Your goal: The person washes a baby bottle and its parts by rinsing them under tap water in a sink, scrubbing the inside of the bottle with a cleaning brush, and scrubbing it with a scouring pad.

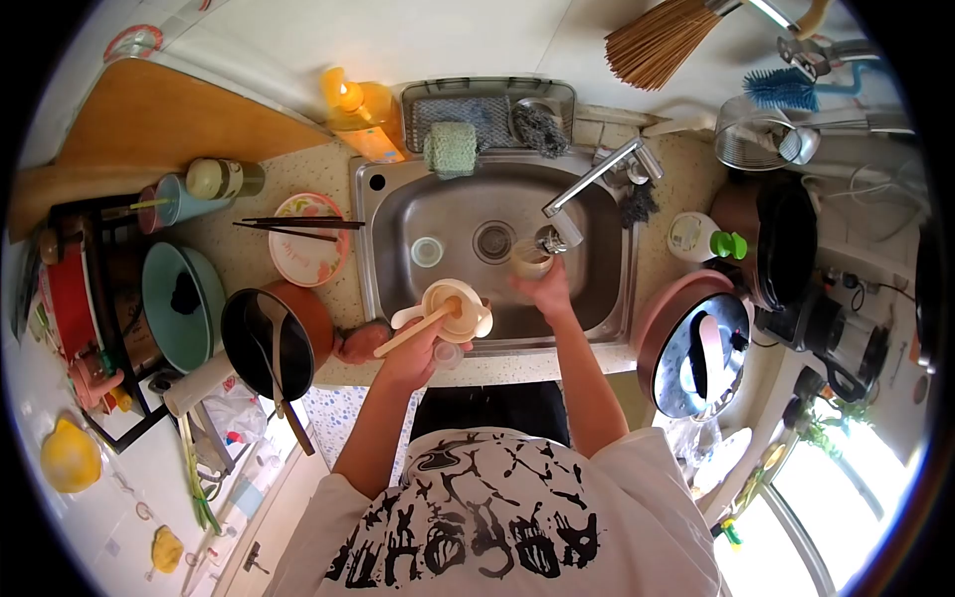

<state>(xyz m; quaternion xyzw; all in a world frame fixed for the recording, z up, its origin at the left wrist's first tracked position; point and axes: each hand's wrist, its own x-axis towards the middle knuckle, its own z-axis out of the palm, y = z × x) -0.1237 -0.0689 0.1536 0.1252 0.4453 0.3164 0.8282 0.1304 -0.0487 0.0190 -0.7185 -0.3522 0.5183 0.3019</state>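
Note:
My left hand (406, 366) is closed around a beige plastic piece (464, 320), round and cup-like, with side tabs. A long beige stick (413, 333) lies across it, and a small clear cup-like piece (449, 356) shows under the same hand. Under the tap (563, 231), my right hand (546, 290) grips a small see-through cup (530, 261) inside the sink (398, 284). A small clear round cap (427, 252) rests on the sink floor, left of the drain (493, 242).
Behind the sink stand a yellow pump bottle (360, 104) and a rack (468, 109) with a green sponge (451, 148). Dark chopsticks (298, 224) lie on a floral plate (310, 261). A pot (308, 318) is front left; a lidded pan (686, 373) is front right.

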